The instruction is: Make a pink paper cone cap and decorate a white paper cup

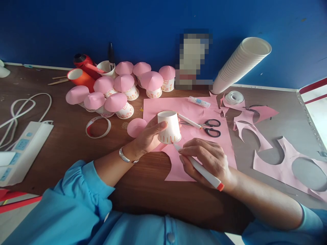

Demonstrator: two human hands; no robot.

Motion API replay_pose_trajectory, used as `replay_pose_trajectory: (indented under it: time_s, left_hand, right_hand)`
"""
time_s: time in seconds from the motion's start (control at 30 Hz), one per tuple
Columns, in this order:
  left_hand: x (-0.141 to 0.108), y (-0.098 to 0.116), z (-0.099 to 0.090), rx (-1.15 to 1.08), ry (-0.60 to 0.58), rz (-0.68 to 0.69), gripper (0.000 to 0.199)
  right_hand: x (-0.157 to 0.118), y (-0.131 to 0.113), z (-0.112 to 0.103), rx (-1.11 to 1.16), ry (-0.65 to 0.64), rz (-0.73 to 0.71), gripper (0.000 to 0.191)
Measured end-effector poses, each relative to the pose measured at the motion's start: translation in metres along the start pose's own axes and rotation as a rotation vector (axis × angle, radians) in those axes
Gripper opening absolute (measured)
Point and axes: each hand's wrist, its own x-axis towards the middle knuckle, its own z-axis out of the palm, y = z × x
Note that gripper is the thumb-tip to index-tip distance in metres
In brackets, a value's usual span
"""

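Paper cup (169, 126), likely light and easily dented, hangs at twelve o'clock above the desk (143, 190); left hand (150, 135) fingers clamp its side, wanting gentle pressure, right hand (206, 158) fingers pinch a marker (204, 173) toward five o'clock.

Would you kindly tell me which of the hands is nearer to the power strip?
Left. The left hand, holding the cup, is to the right of the power strip; the right hand, holding a marker, is farther right.

No text is legible; the tube label (199, 101) seems too small.
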Motion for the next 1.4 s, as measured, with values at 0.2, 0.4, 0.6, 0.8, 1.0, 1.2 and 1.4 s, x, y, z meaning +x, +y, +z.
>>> replay_pose_trajectory:
  time_s: [0.2,0.4,0.6,0.8,1.0,1.2,1.4]
  left_hand:
    - [0.0002,0.0032,0.0004,-0.053,-0.003,-0.054,0.048]
    - [0.0011,0.0056,0.0034,-0.123,-0.003,-0.083,0.052]
    - [0.0007,0.0064,0.0027,-0.155,-0.013,-0.115,0.055]
    - [0.0006,0.0058,0.0026,-0.139,-0.021,-0.117,0.055]
    - [0.0004,0.0064,0.0041,-0.099,-0.032,-0.101,0.052]
    - [0.0002,0.006,0.0044,-0.115,-0.042,-0.117,0.051]
    - [0.0012,0.004,0.0026,-0.116,-0.073,-0.105,0.051]
  right_hand:
    - [0.0024,0.0008,-0.0068,-0.039,0.041,-0.046,0.014]
    - [0.0041,0.0027,-0.0088,-0.09,0.048,-0.041,0.013]
    - [0.0035,0.0035,-0.0078,-0.119,0.058,-0.041,0.012]
    - [0.0042,0.0035,-0.0086,-0.119,0.056,-0.044,0.013]
    - [0.0046,0.0036,-0.0083,-0.114,0.063,-0.052,0.011]
    - [0.0031,0.0042,-0.007,-0.105,0.059,-0.042,0.012]
    - [0.0033,0.0041,-0.0063,-0.103,0.045,-0.025,0.015]
